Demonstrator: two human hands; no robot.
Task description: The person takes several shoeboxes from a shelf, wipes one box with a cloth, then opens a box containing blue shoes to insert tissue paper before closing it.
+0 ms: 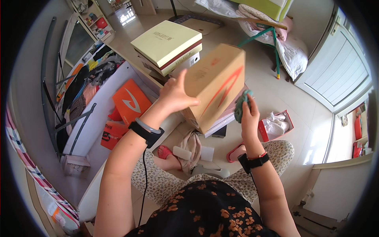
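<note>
In front of me a brown cardboard shoe box (pixel 219 89) with an orange logo stands tilted above a pale lilac box (pixel 220 120). My left hand (pixel 174 96) steadies its left end, the thumb along the near edge and the fingers spread; part of its contact is hidden. My right hand (pixel 249 115) pinches a crumpled green cloth (pixel 242 106) just off the box's right side. Cream shoe boxes (pixel 167 44) are stacked behind the brown one.
Orange shoe boxes (pixel 131 102) lie in an open bed storage compartment at left, beside piled clothes (pixel 88 83). White shoes (pixel 276 124) sit in a red box (pixel 263 131) on the floor. A beige cloth (pixel 189 148) lies between my feet. A folding table's green leg (pixel 276 56) stands farther back.
</note>
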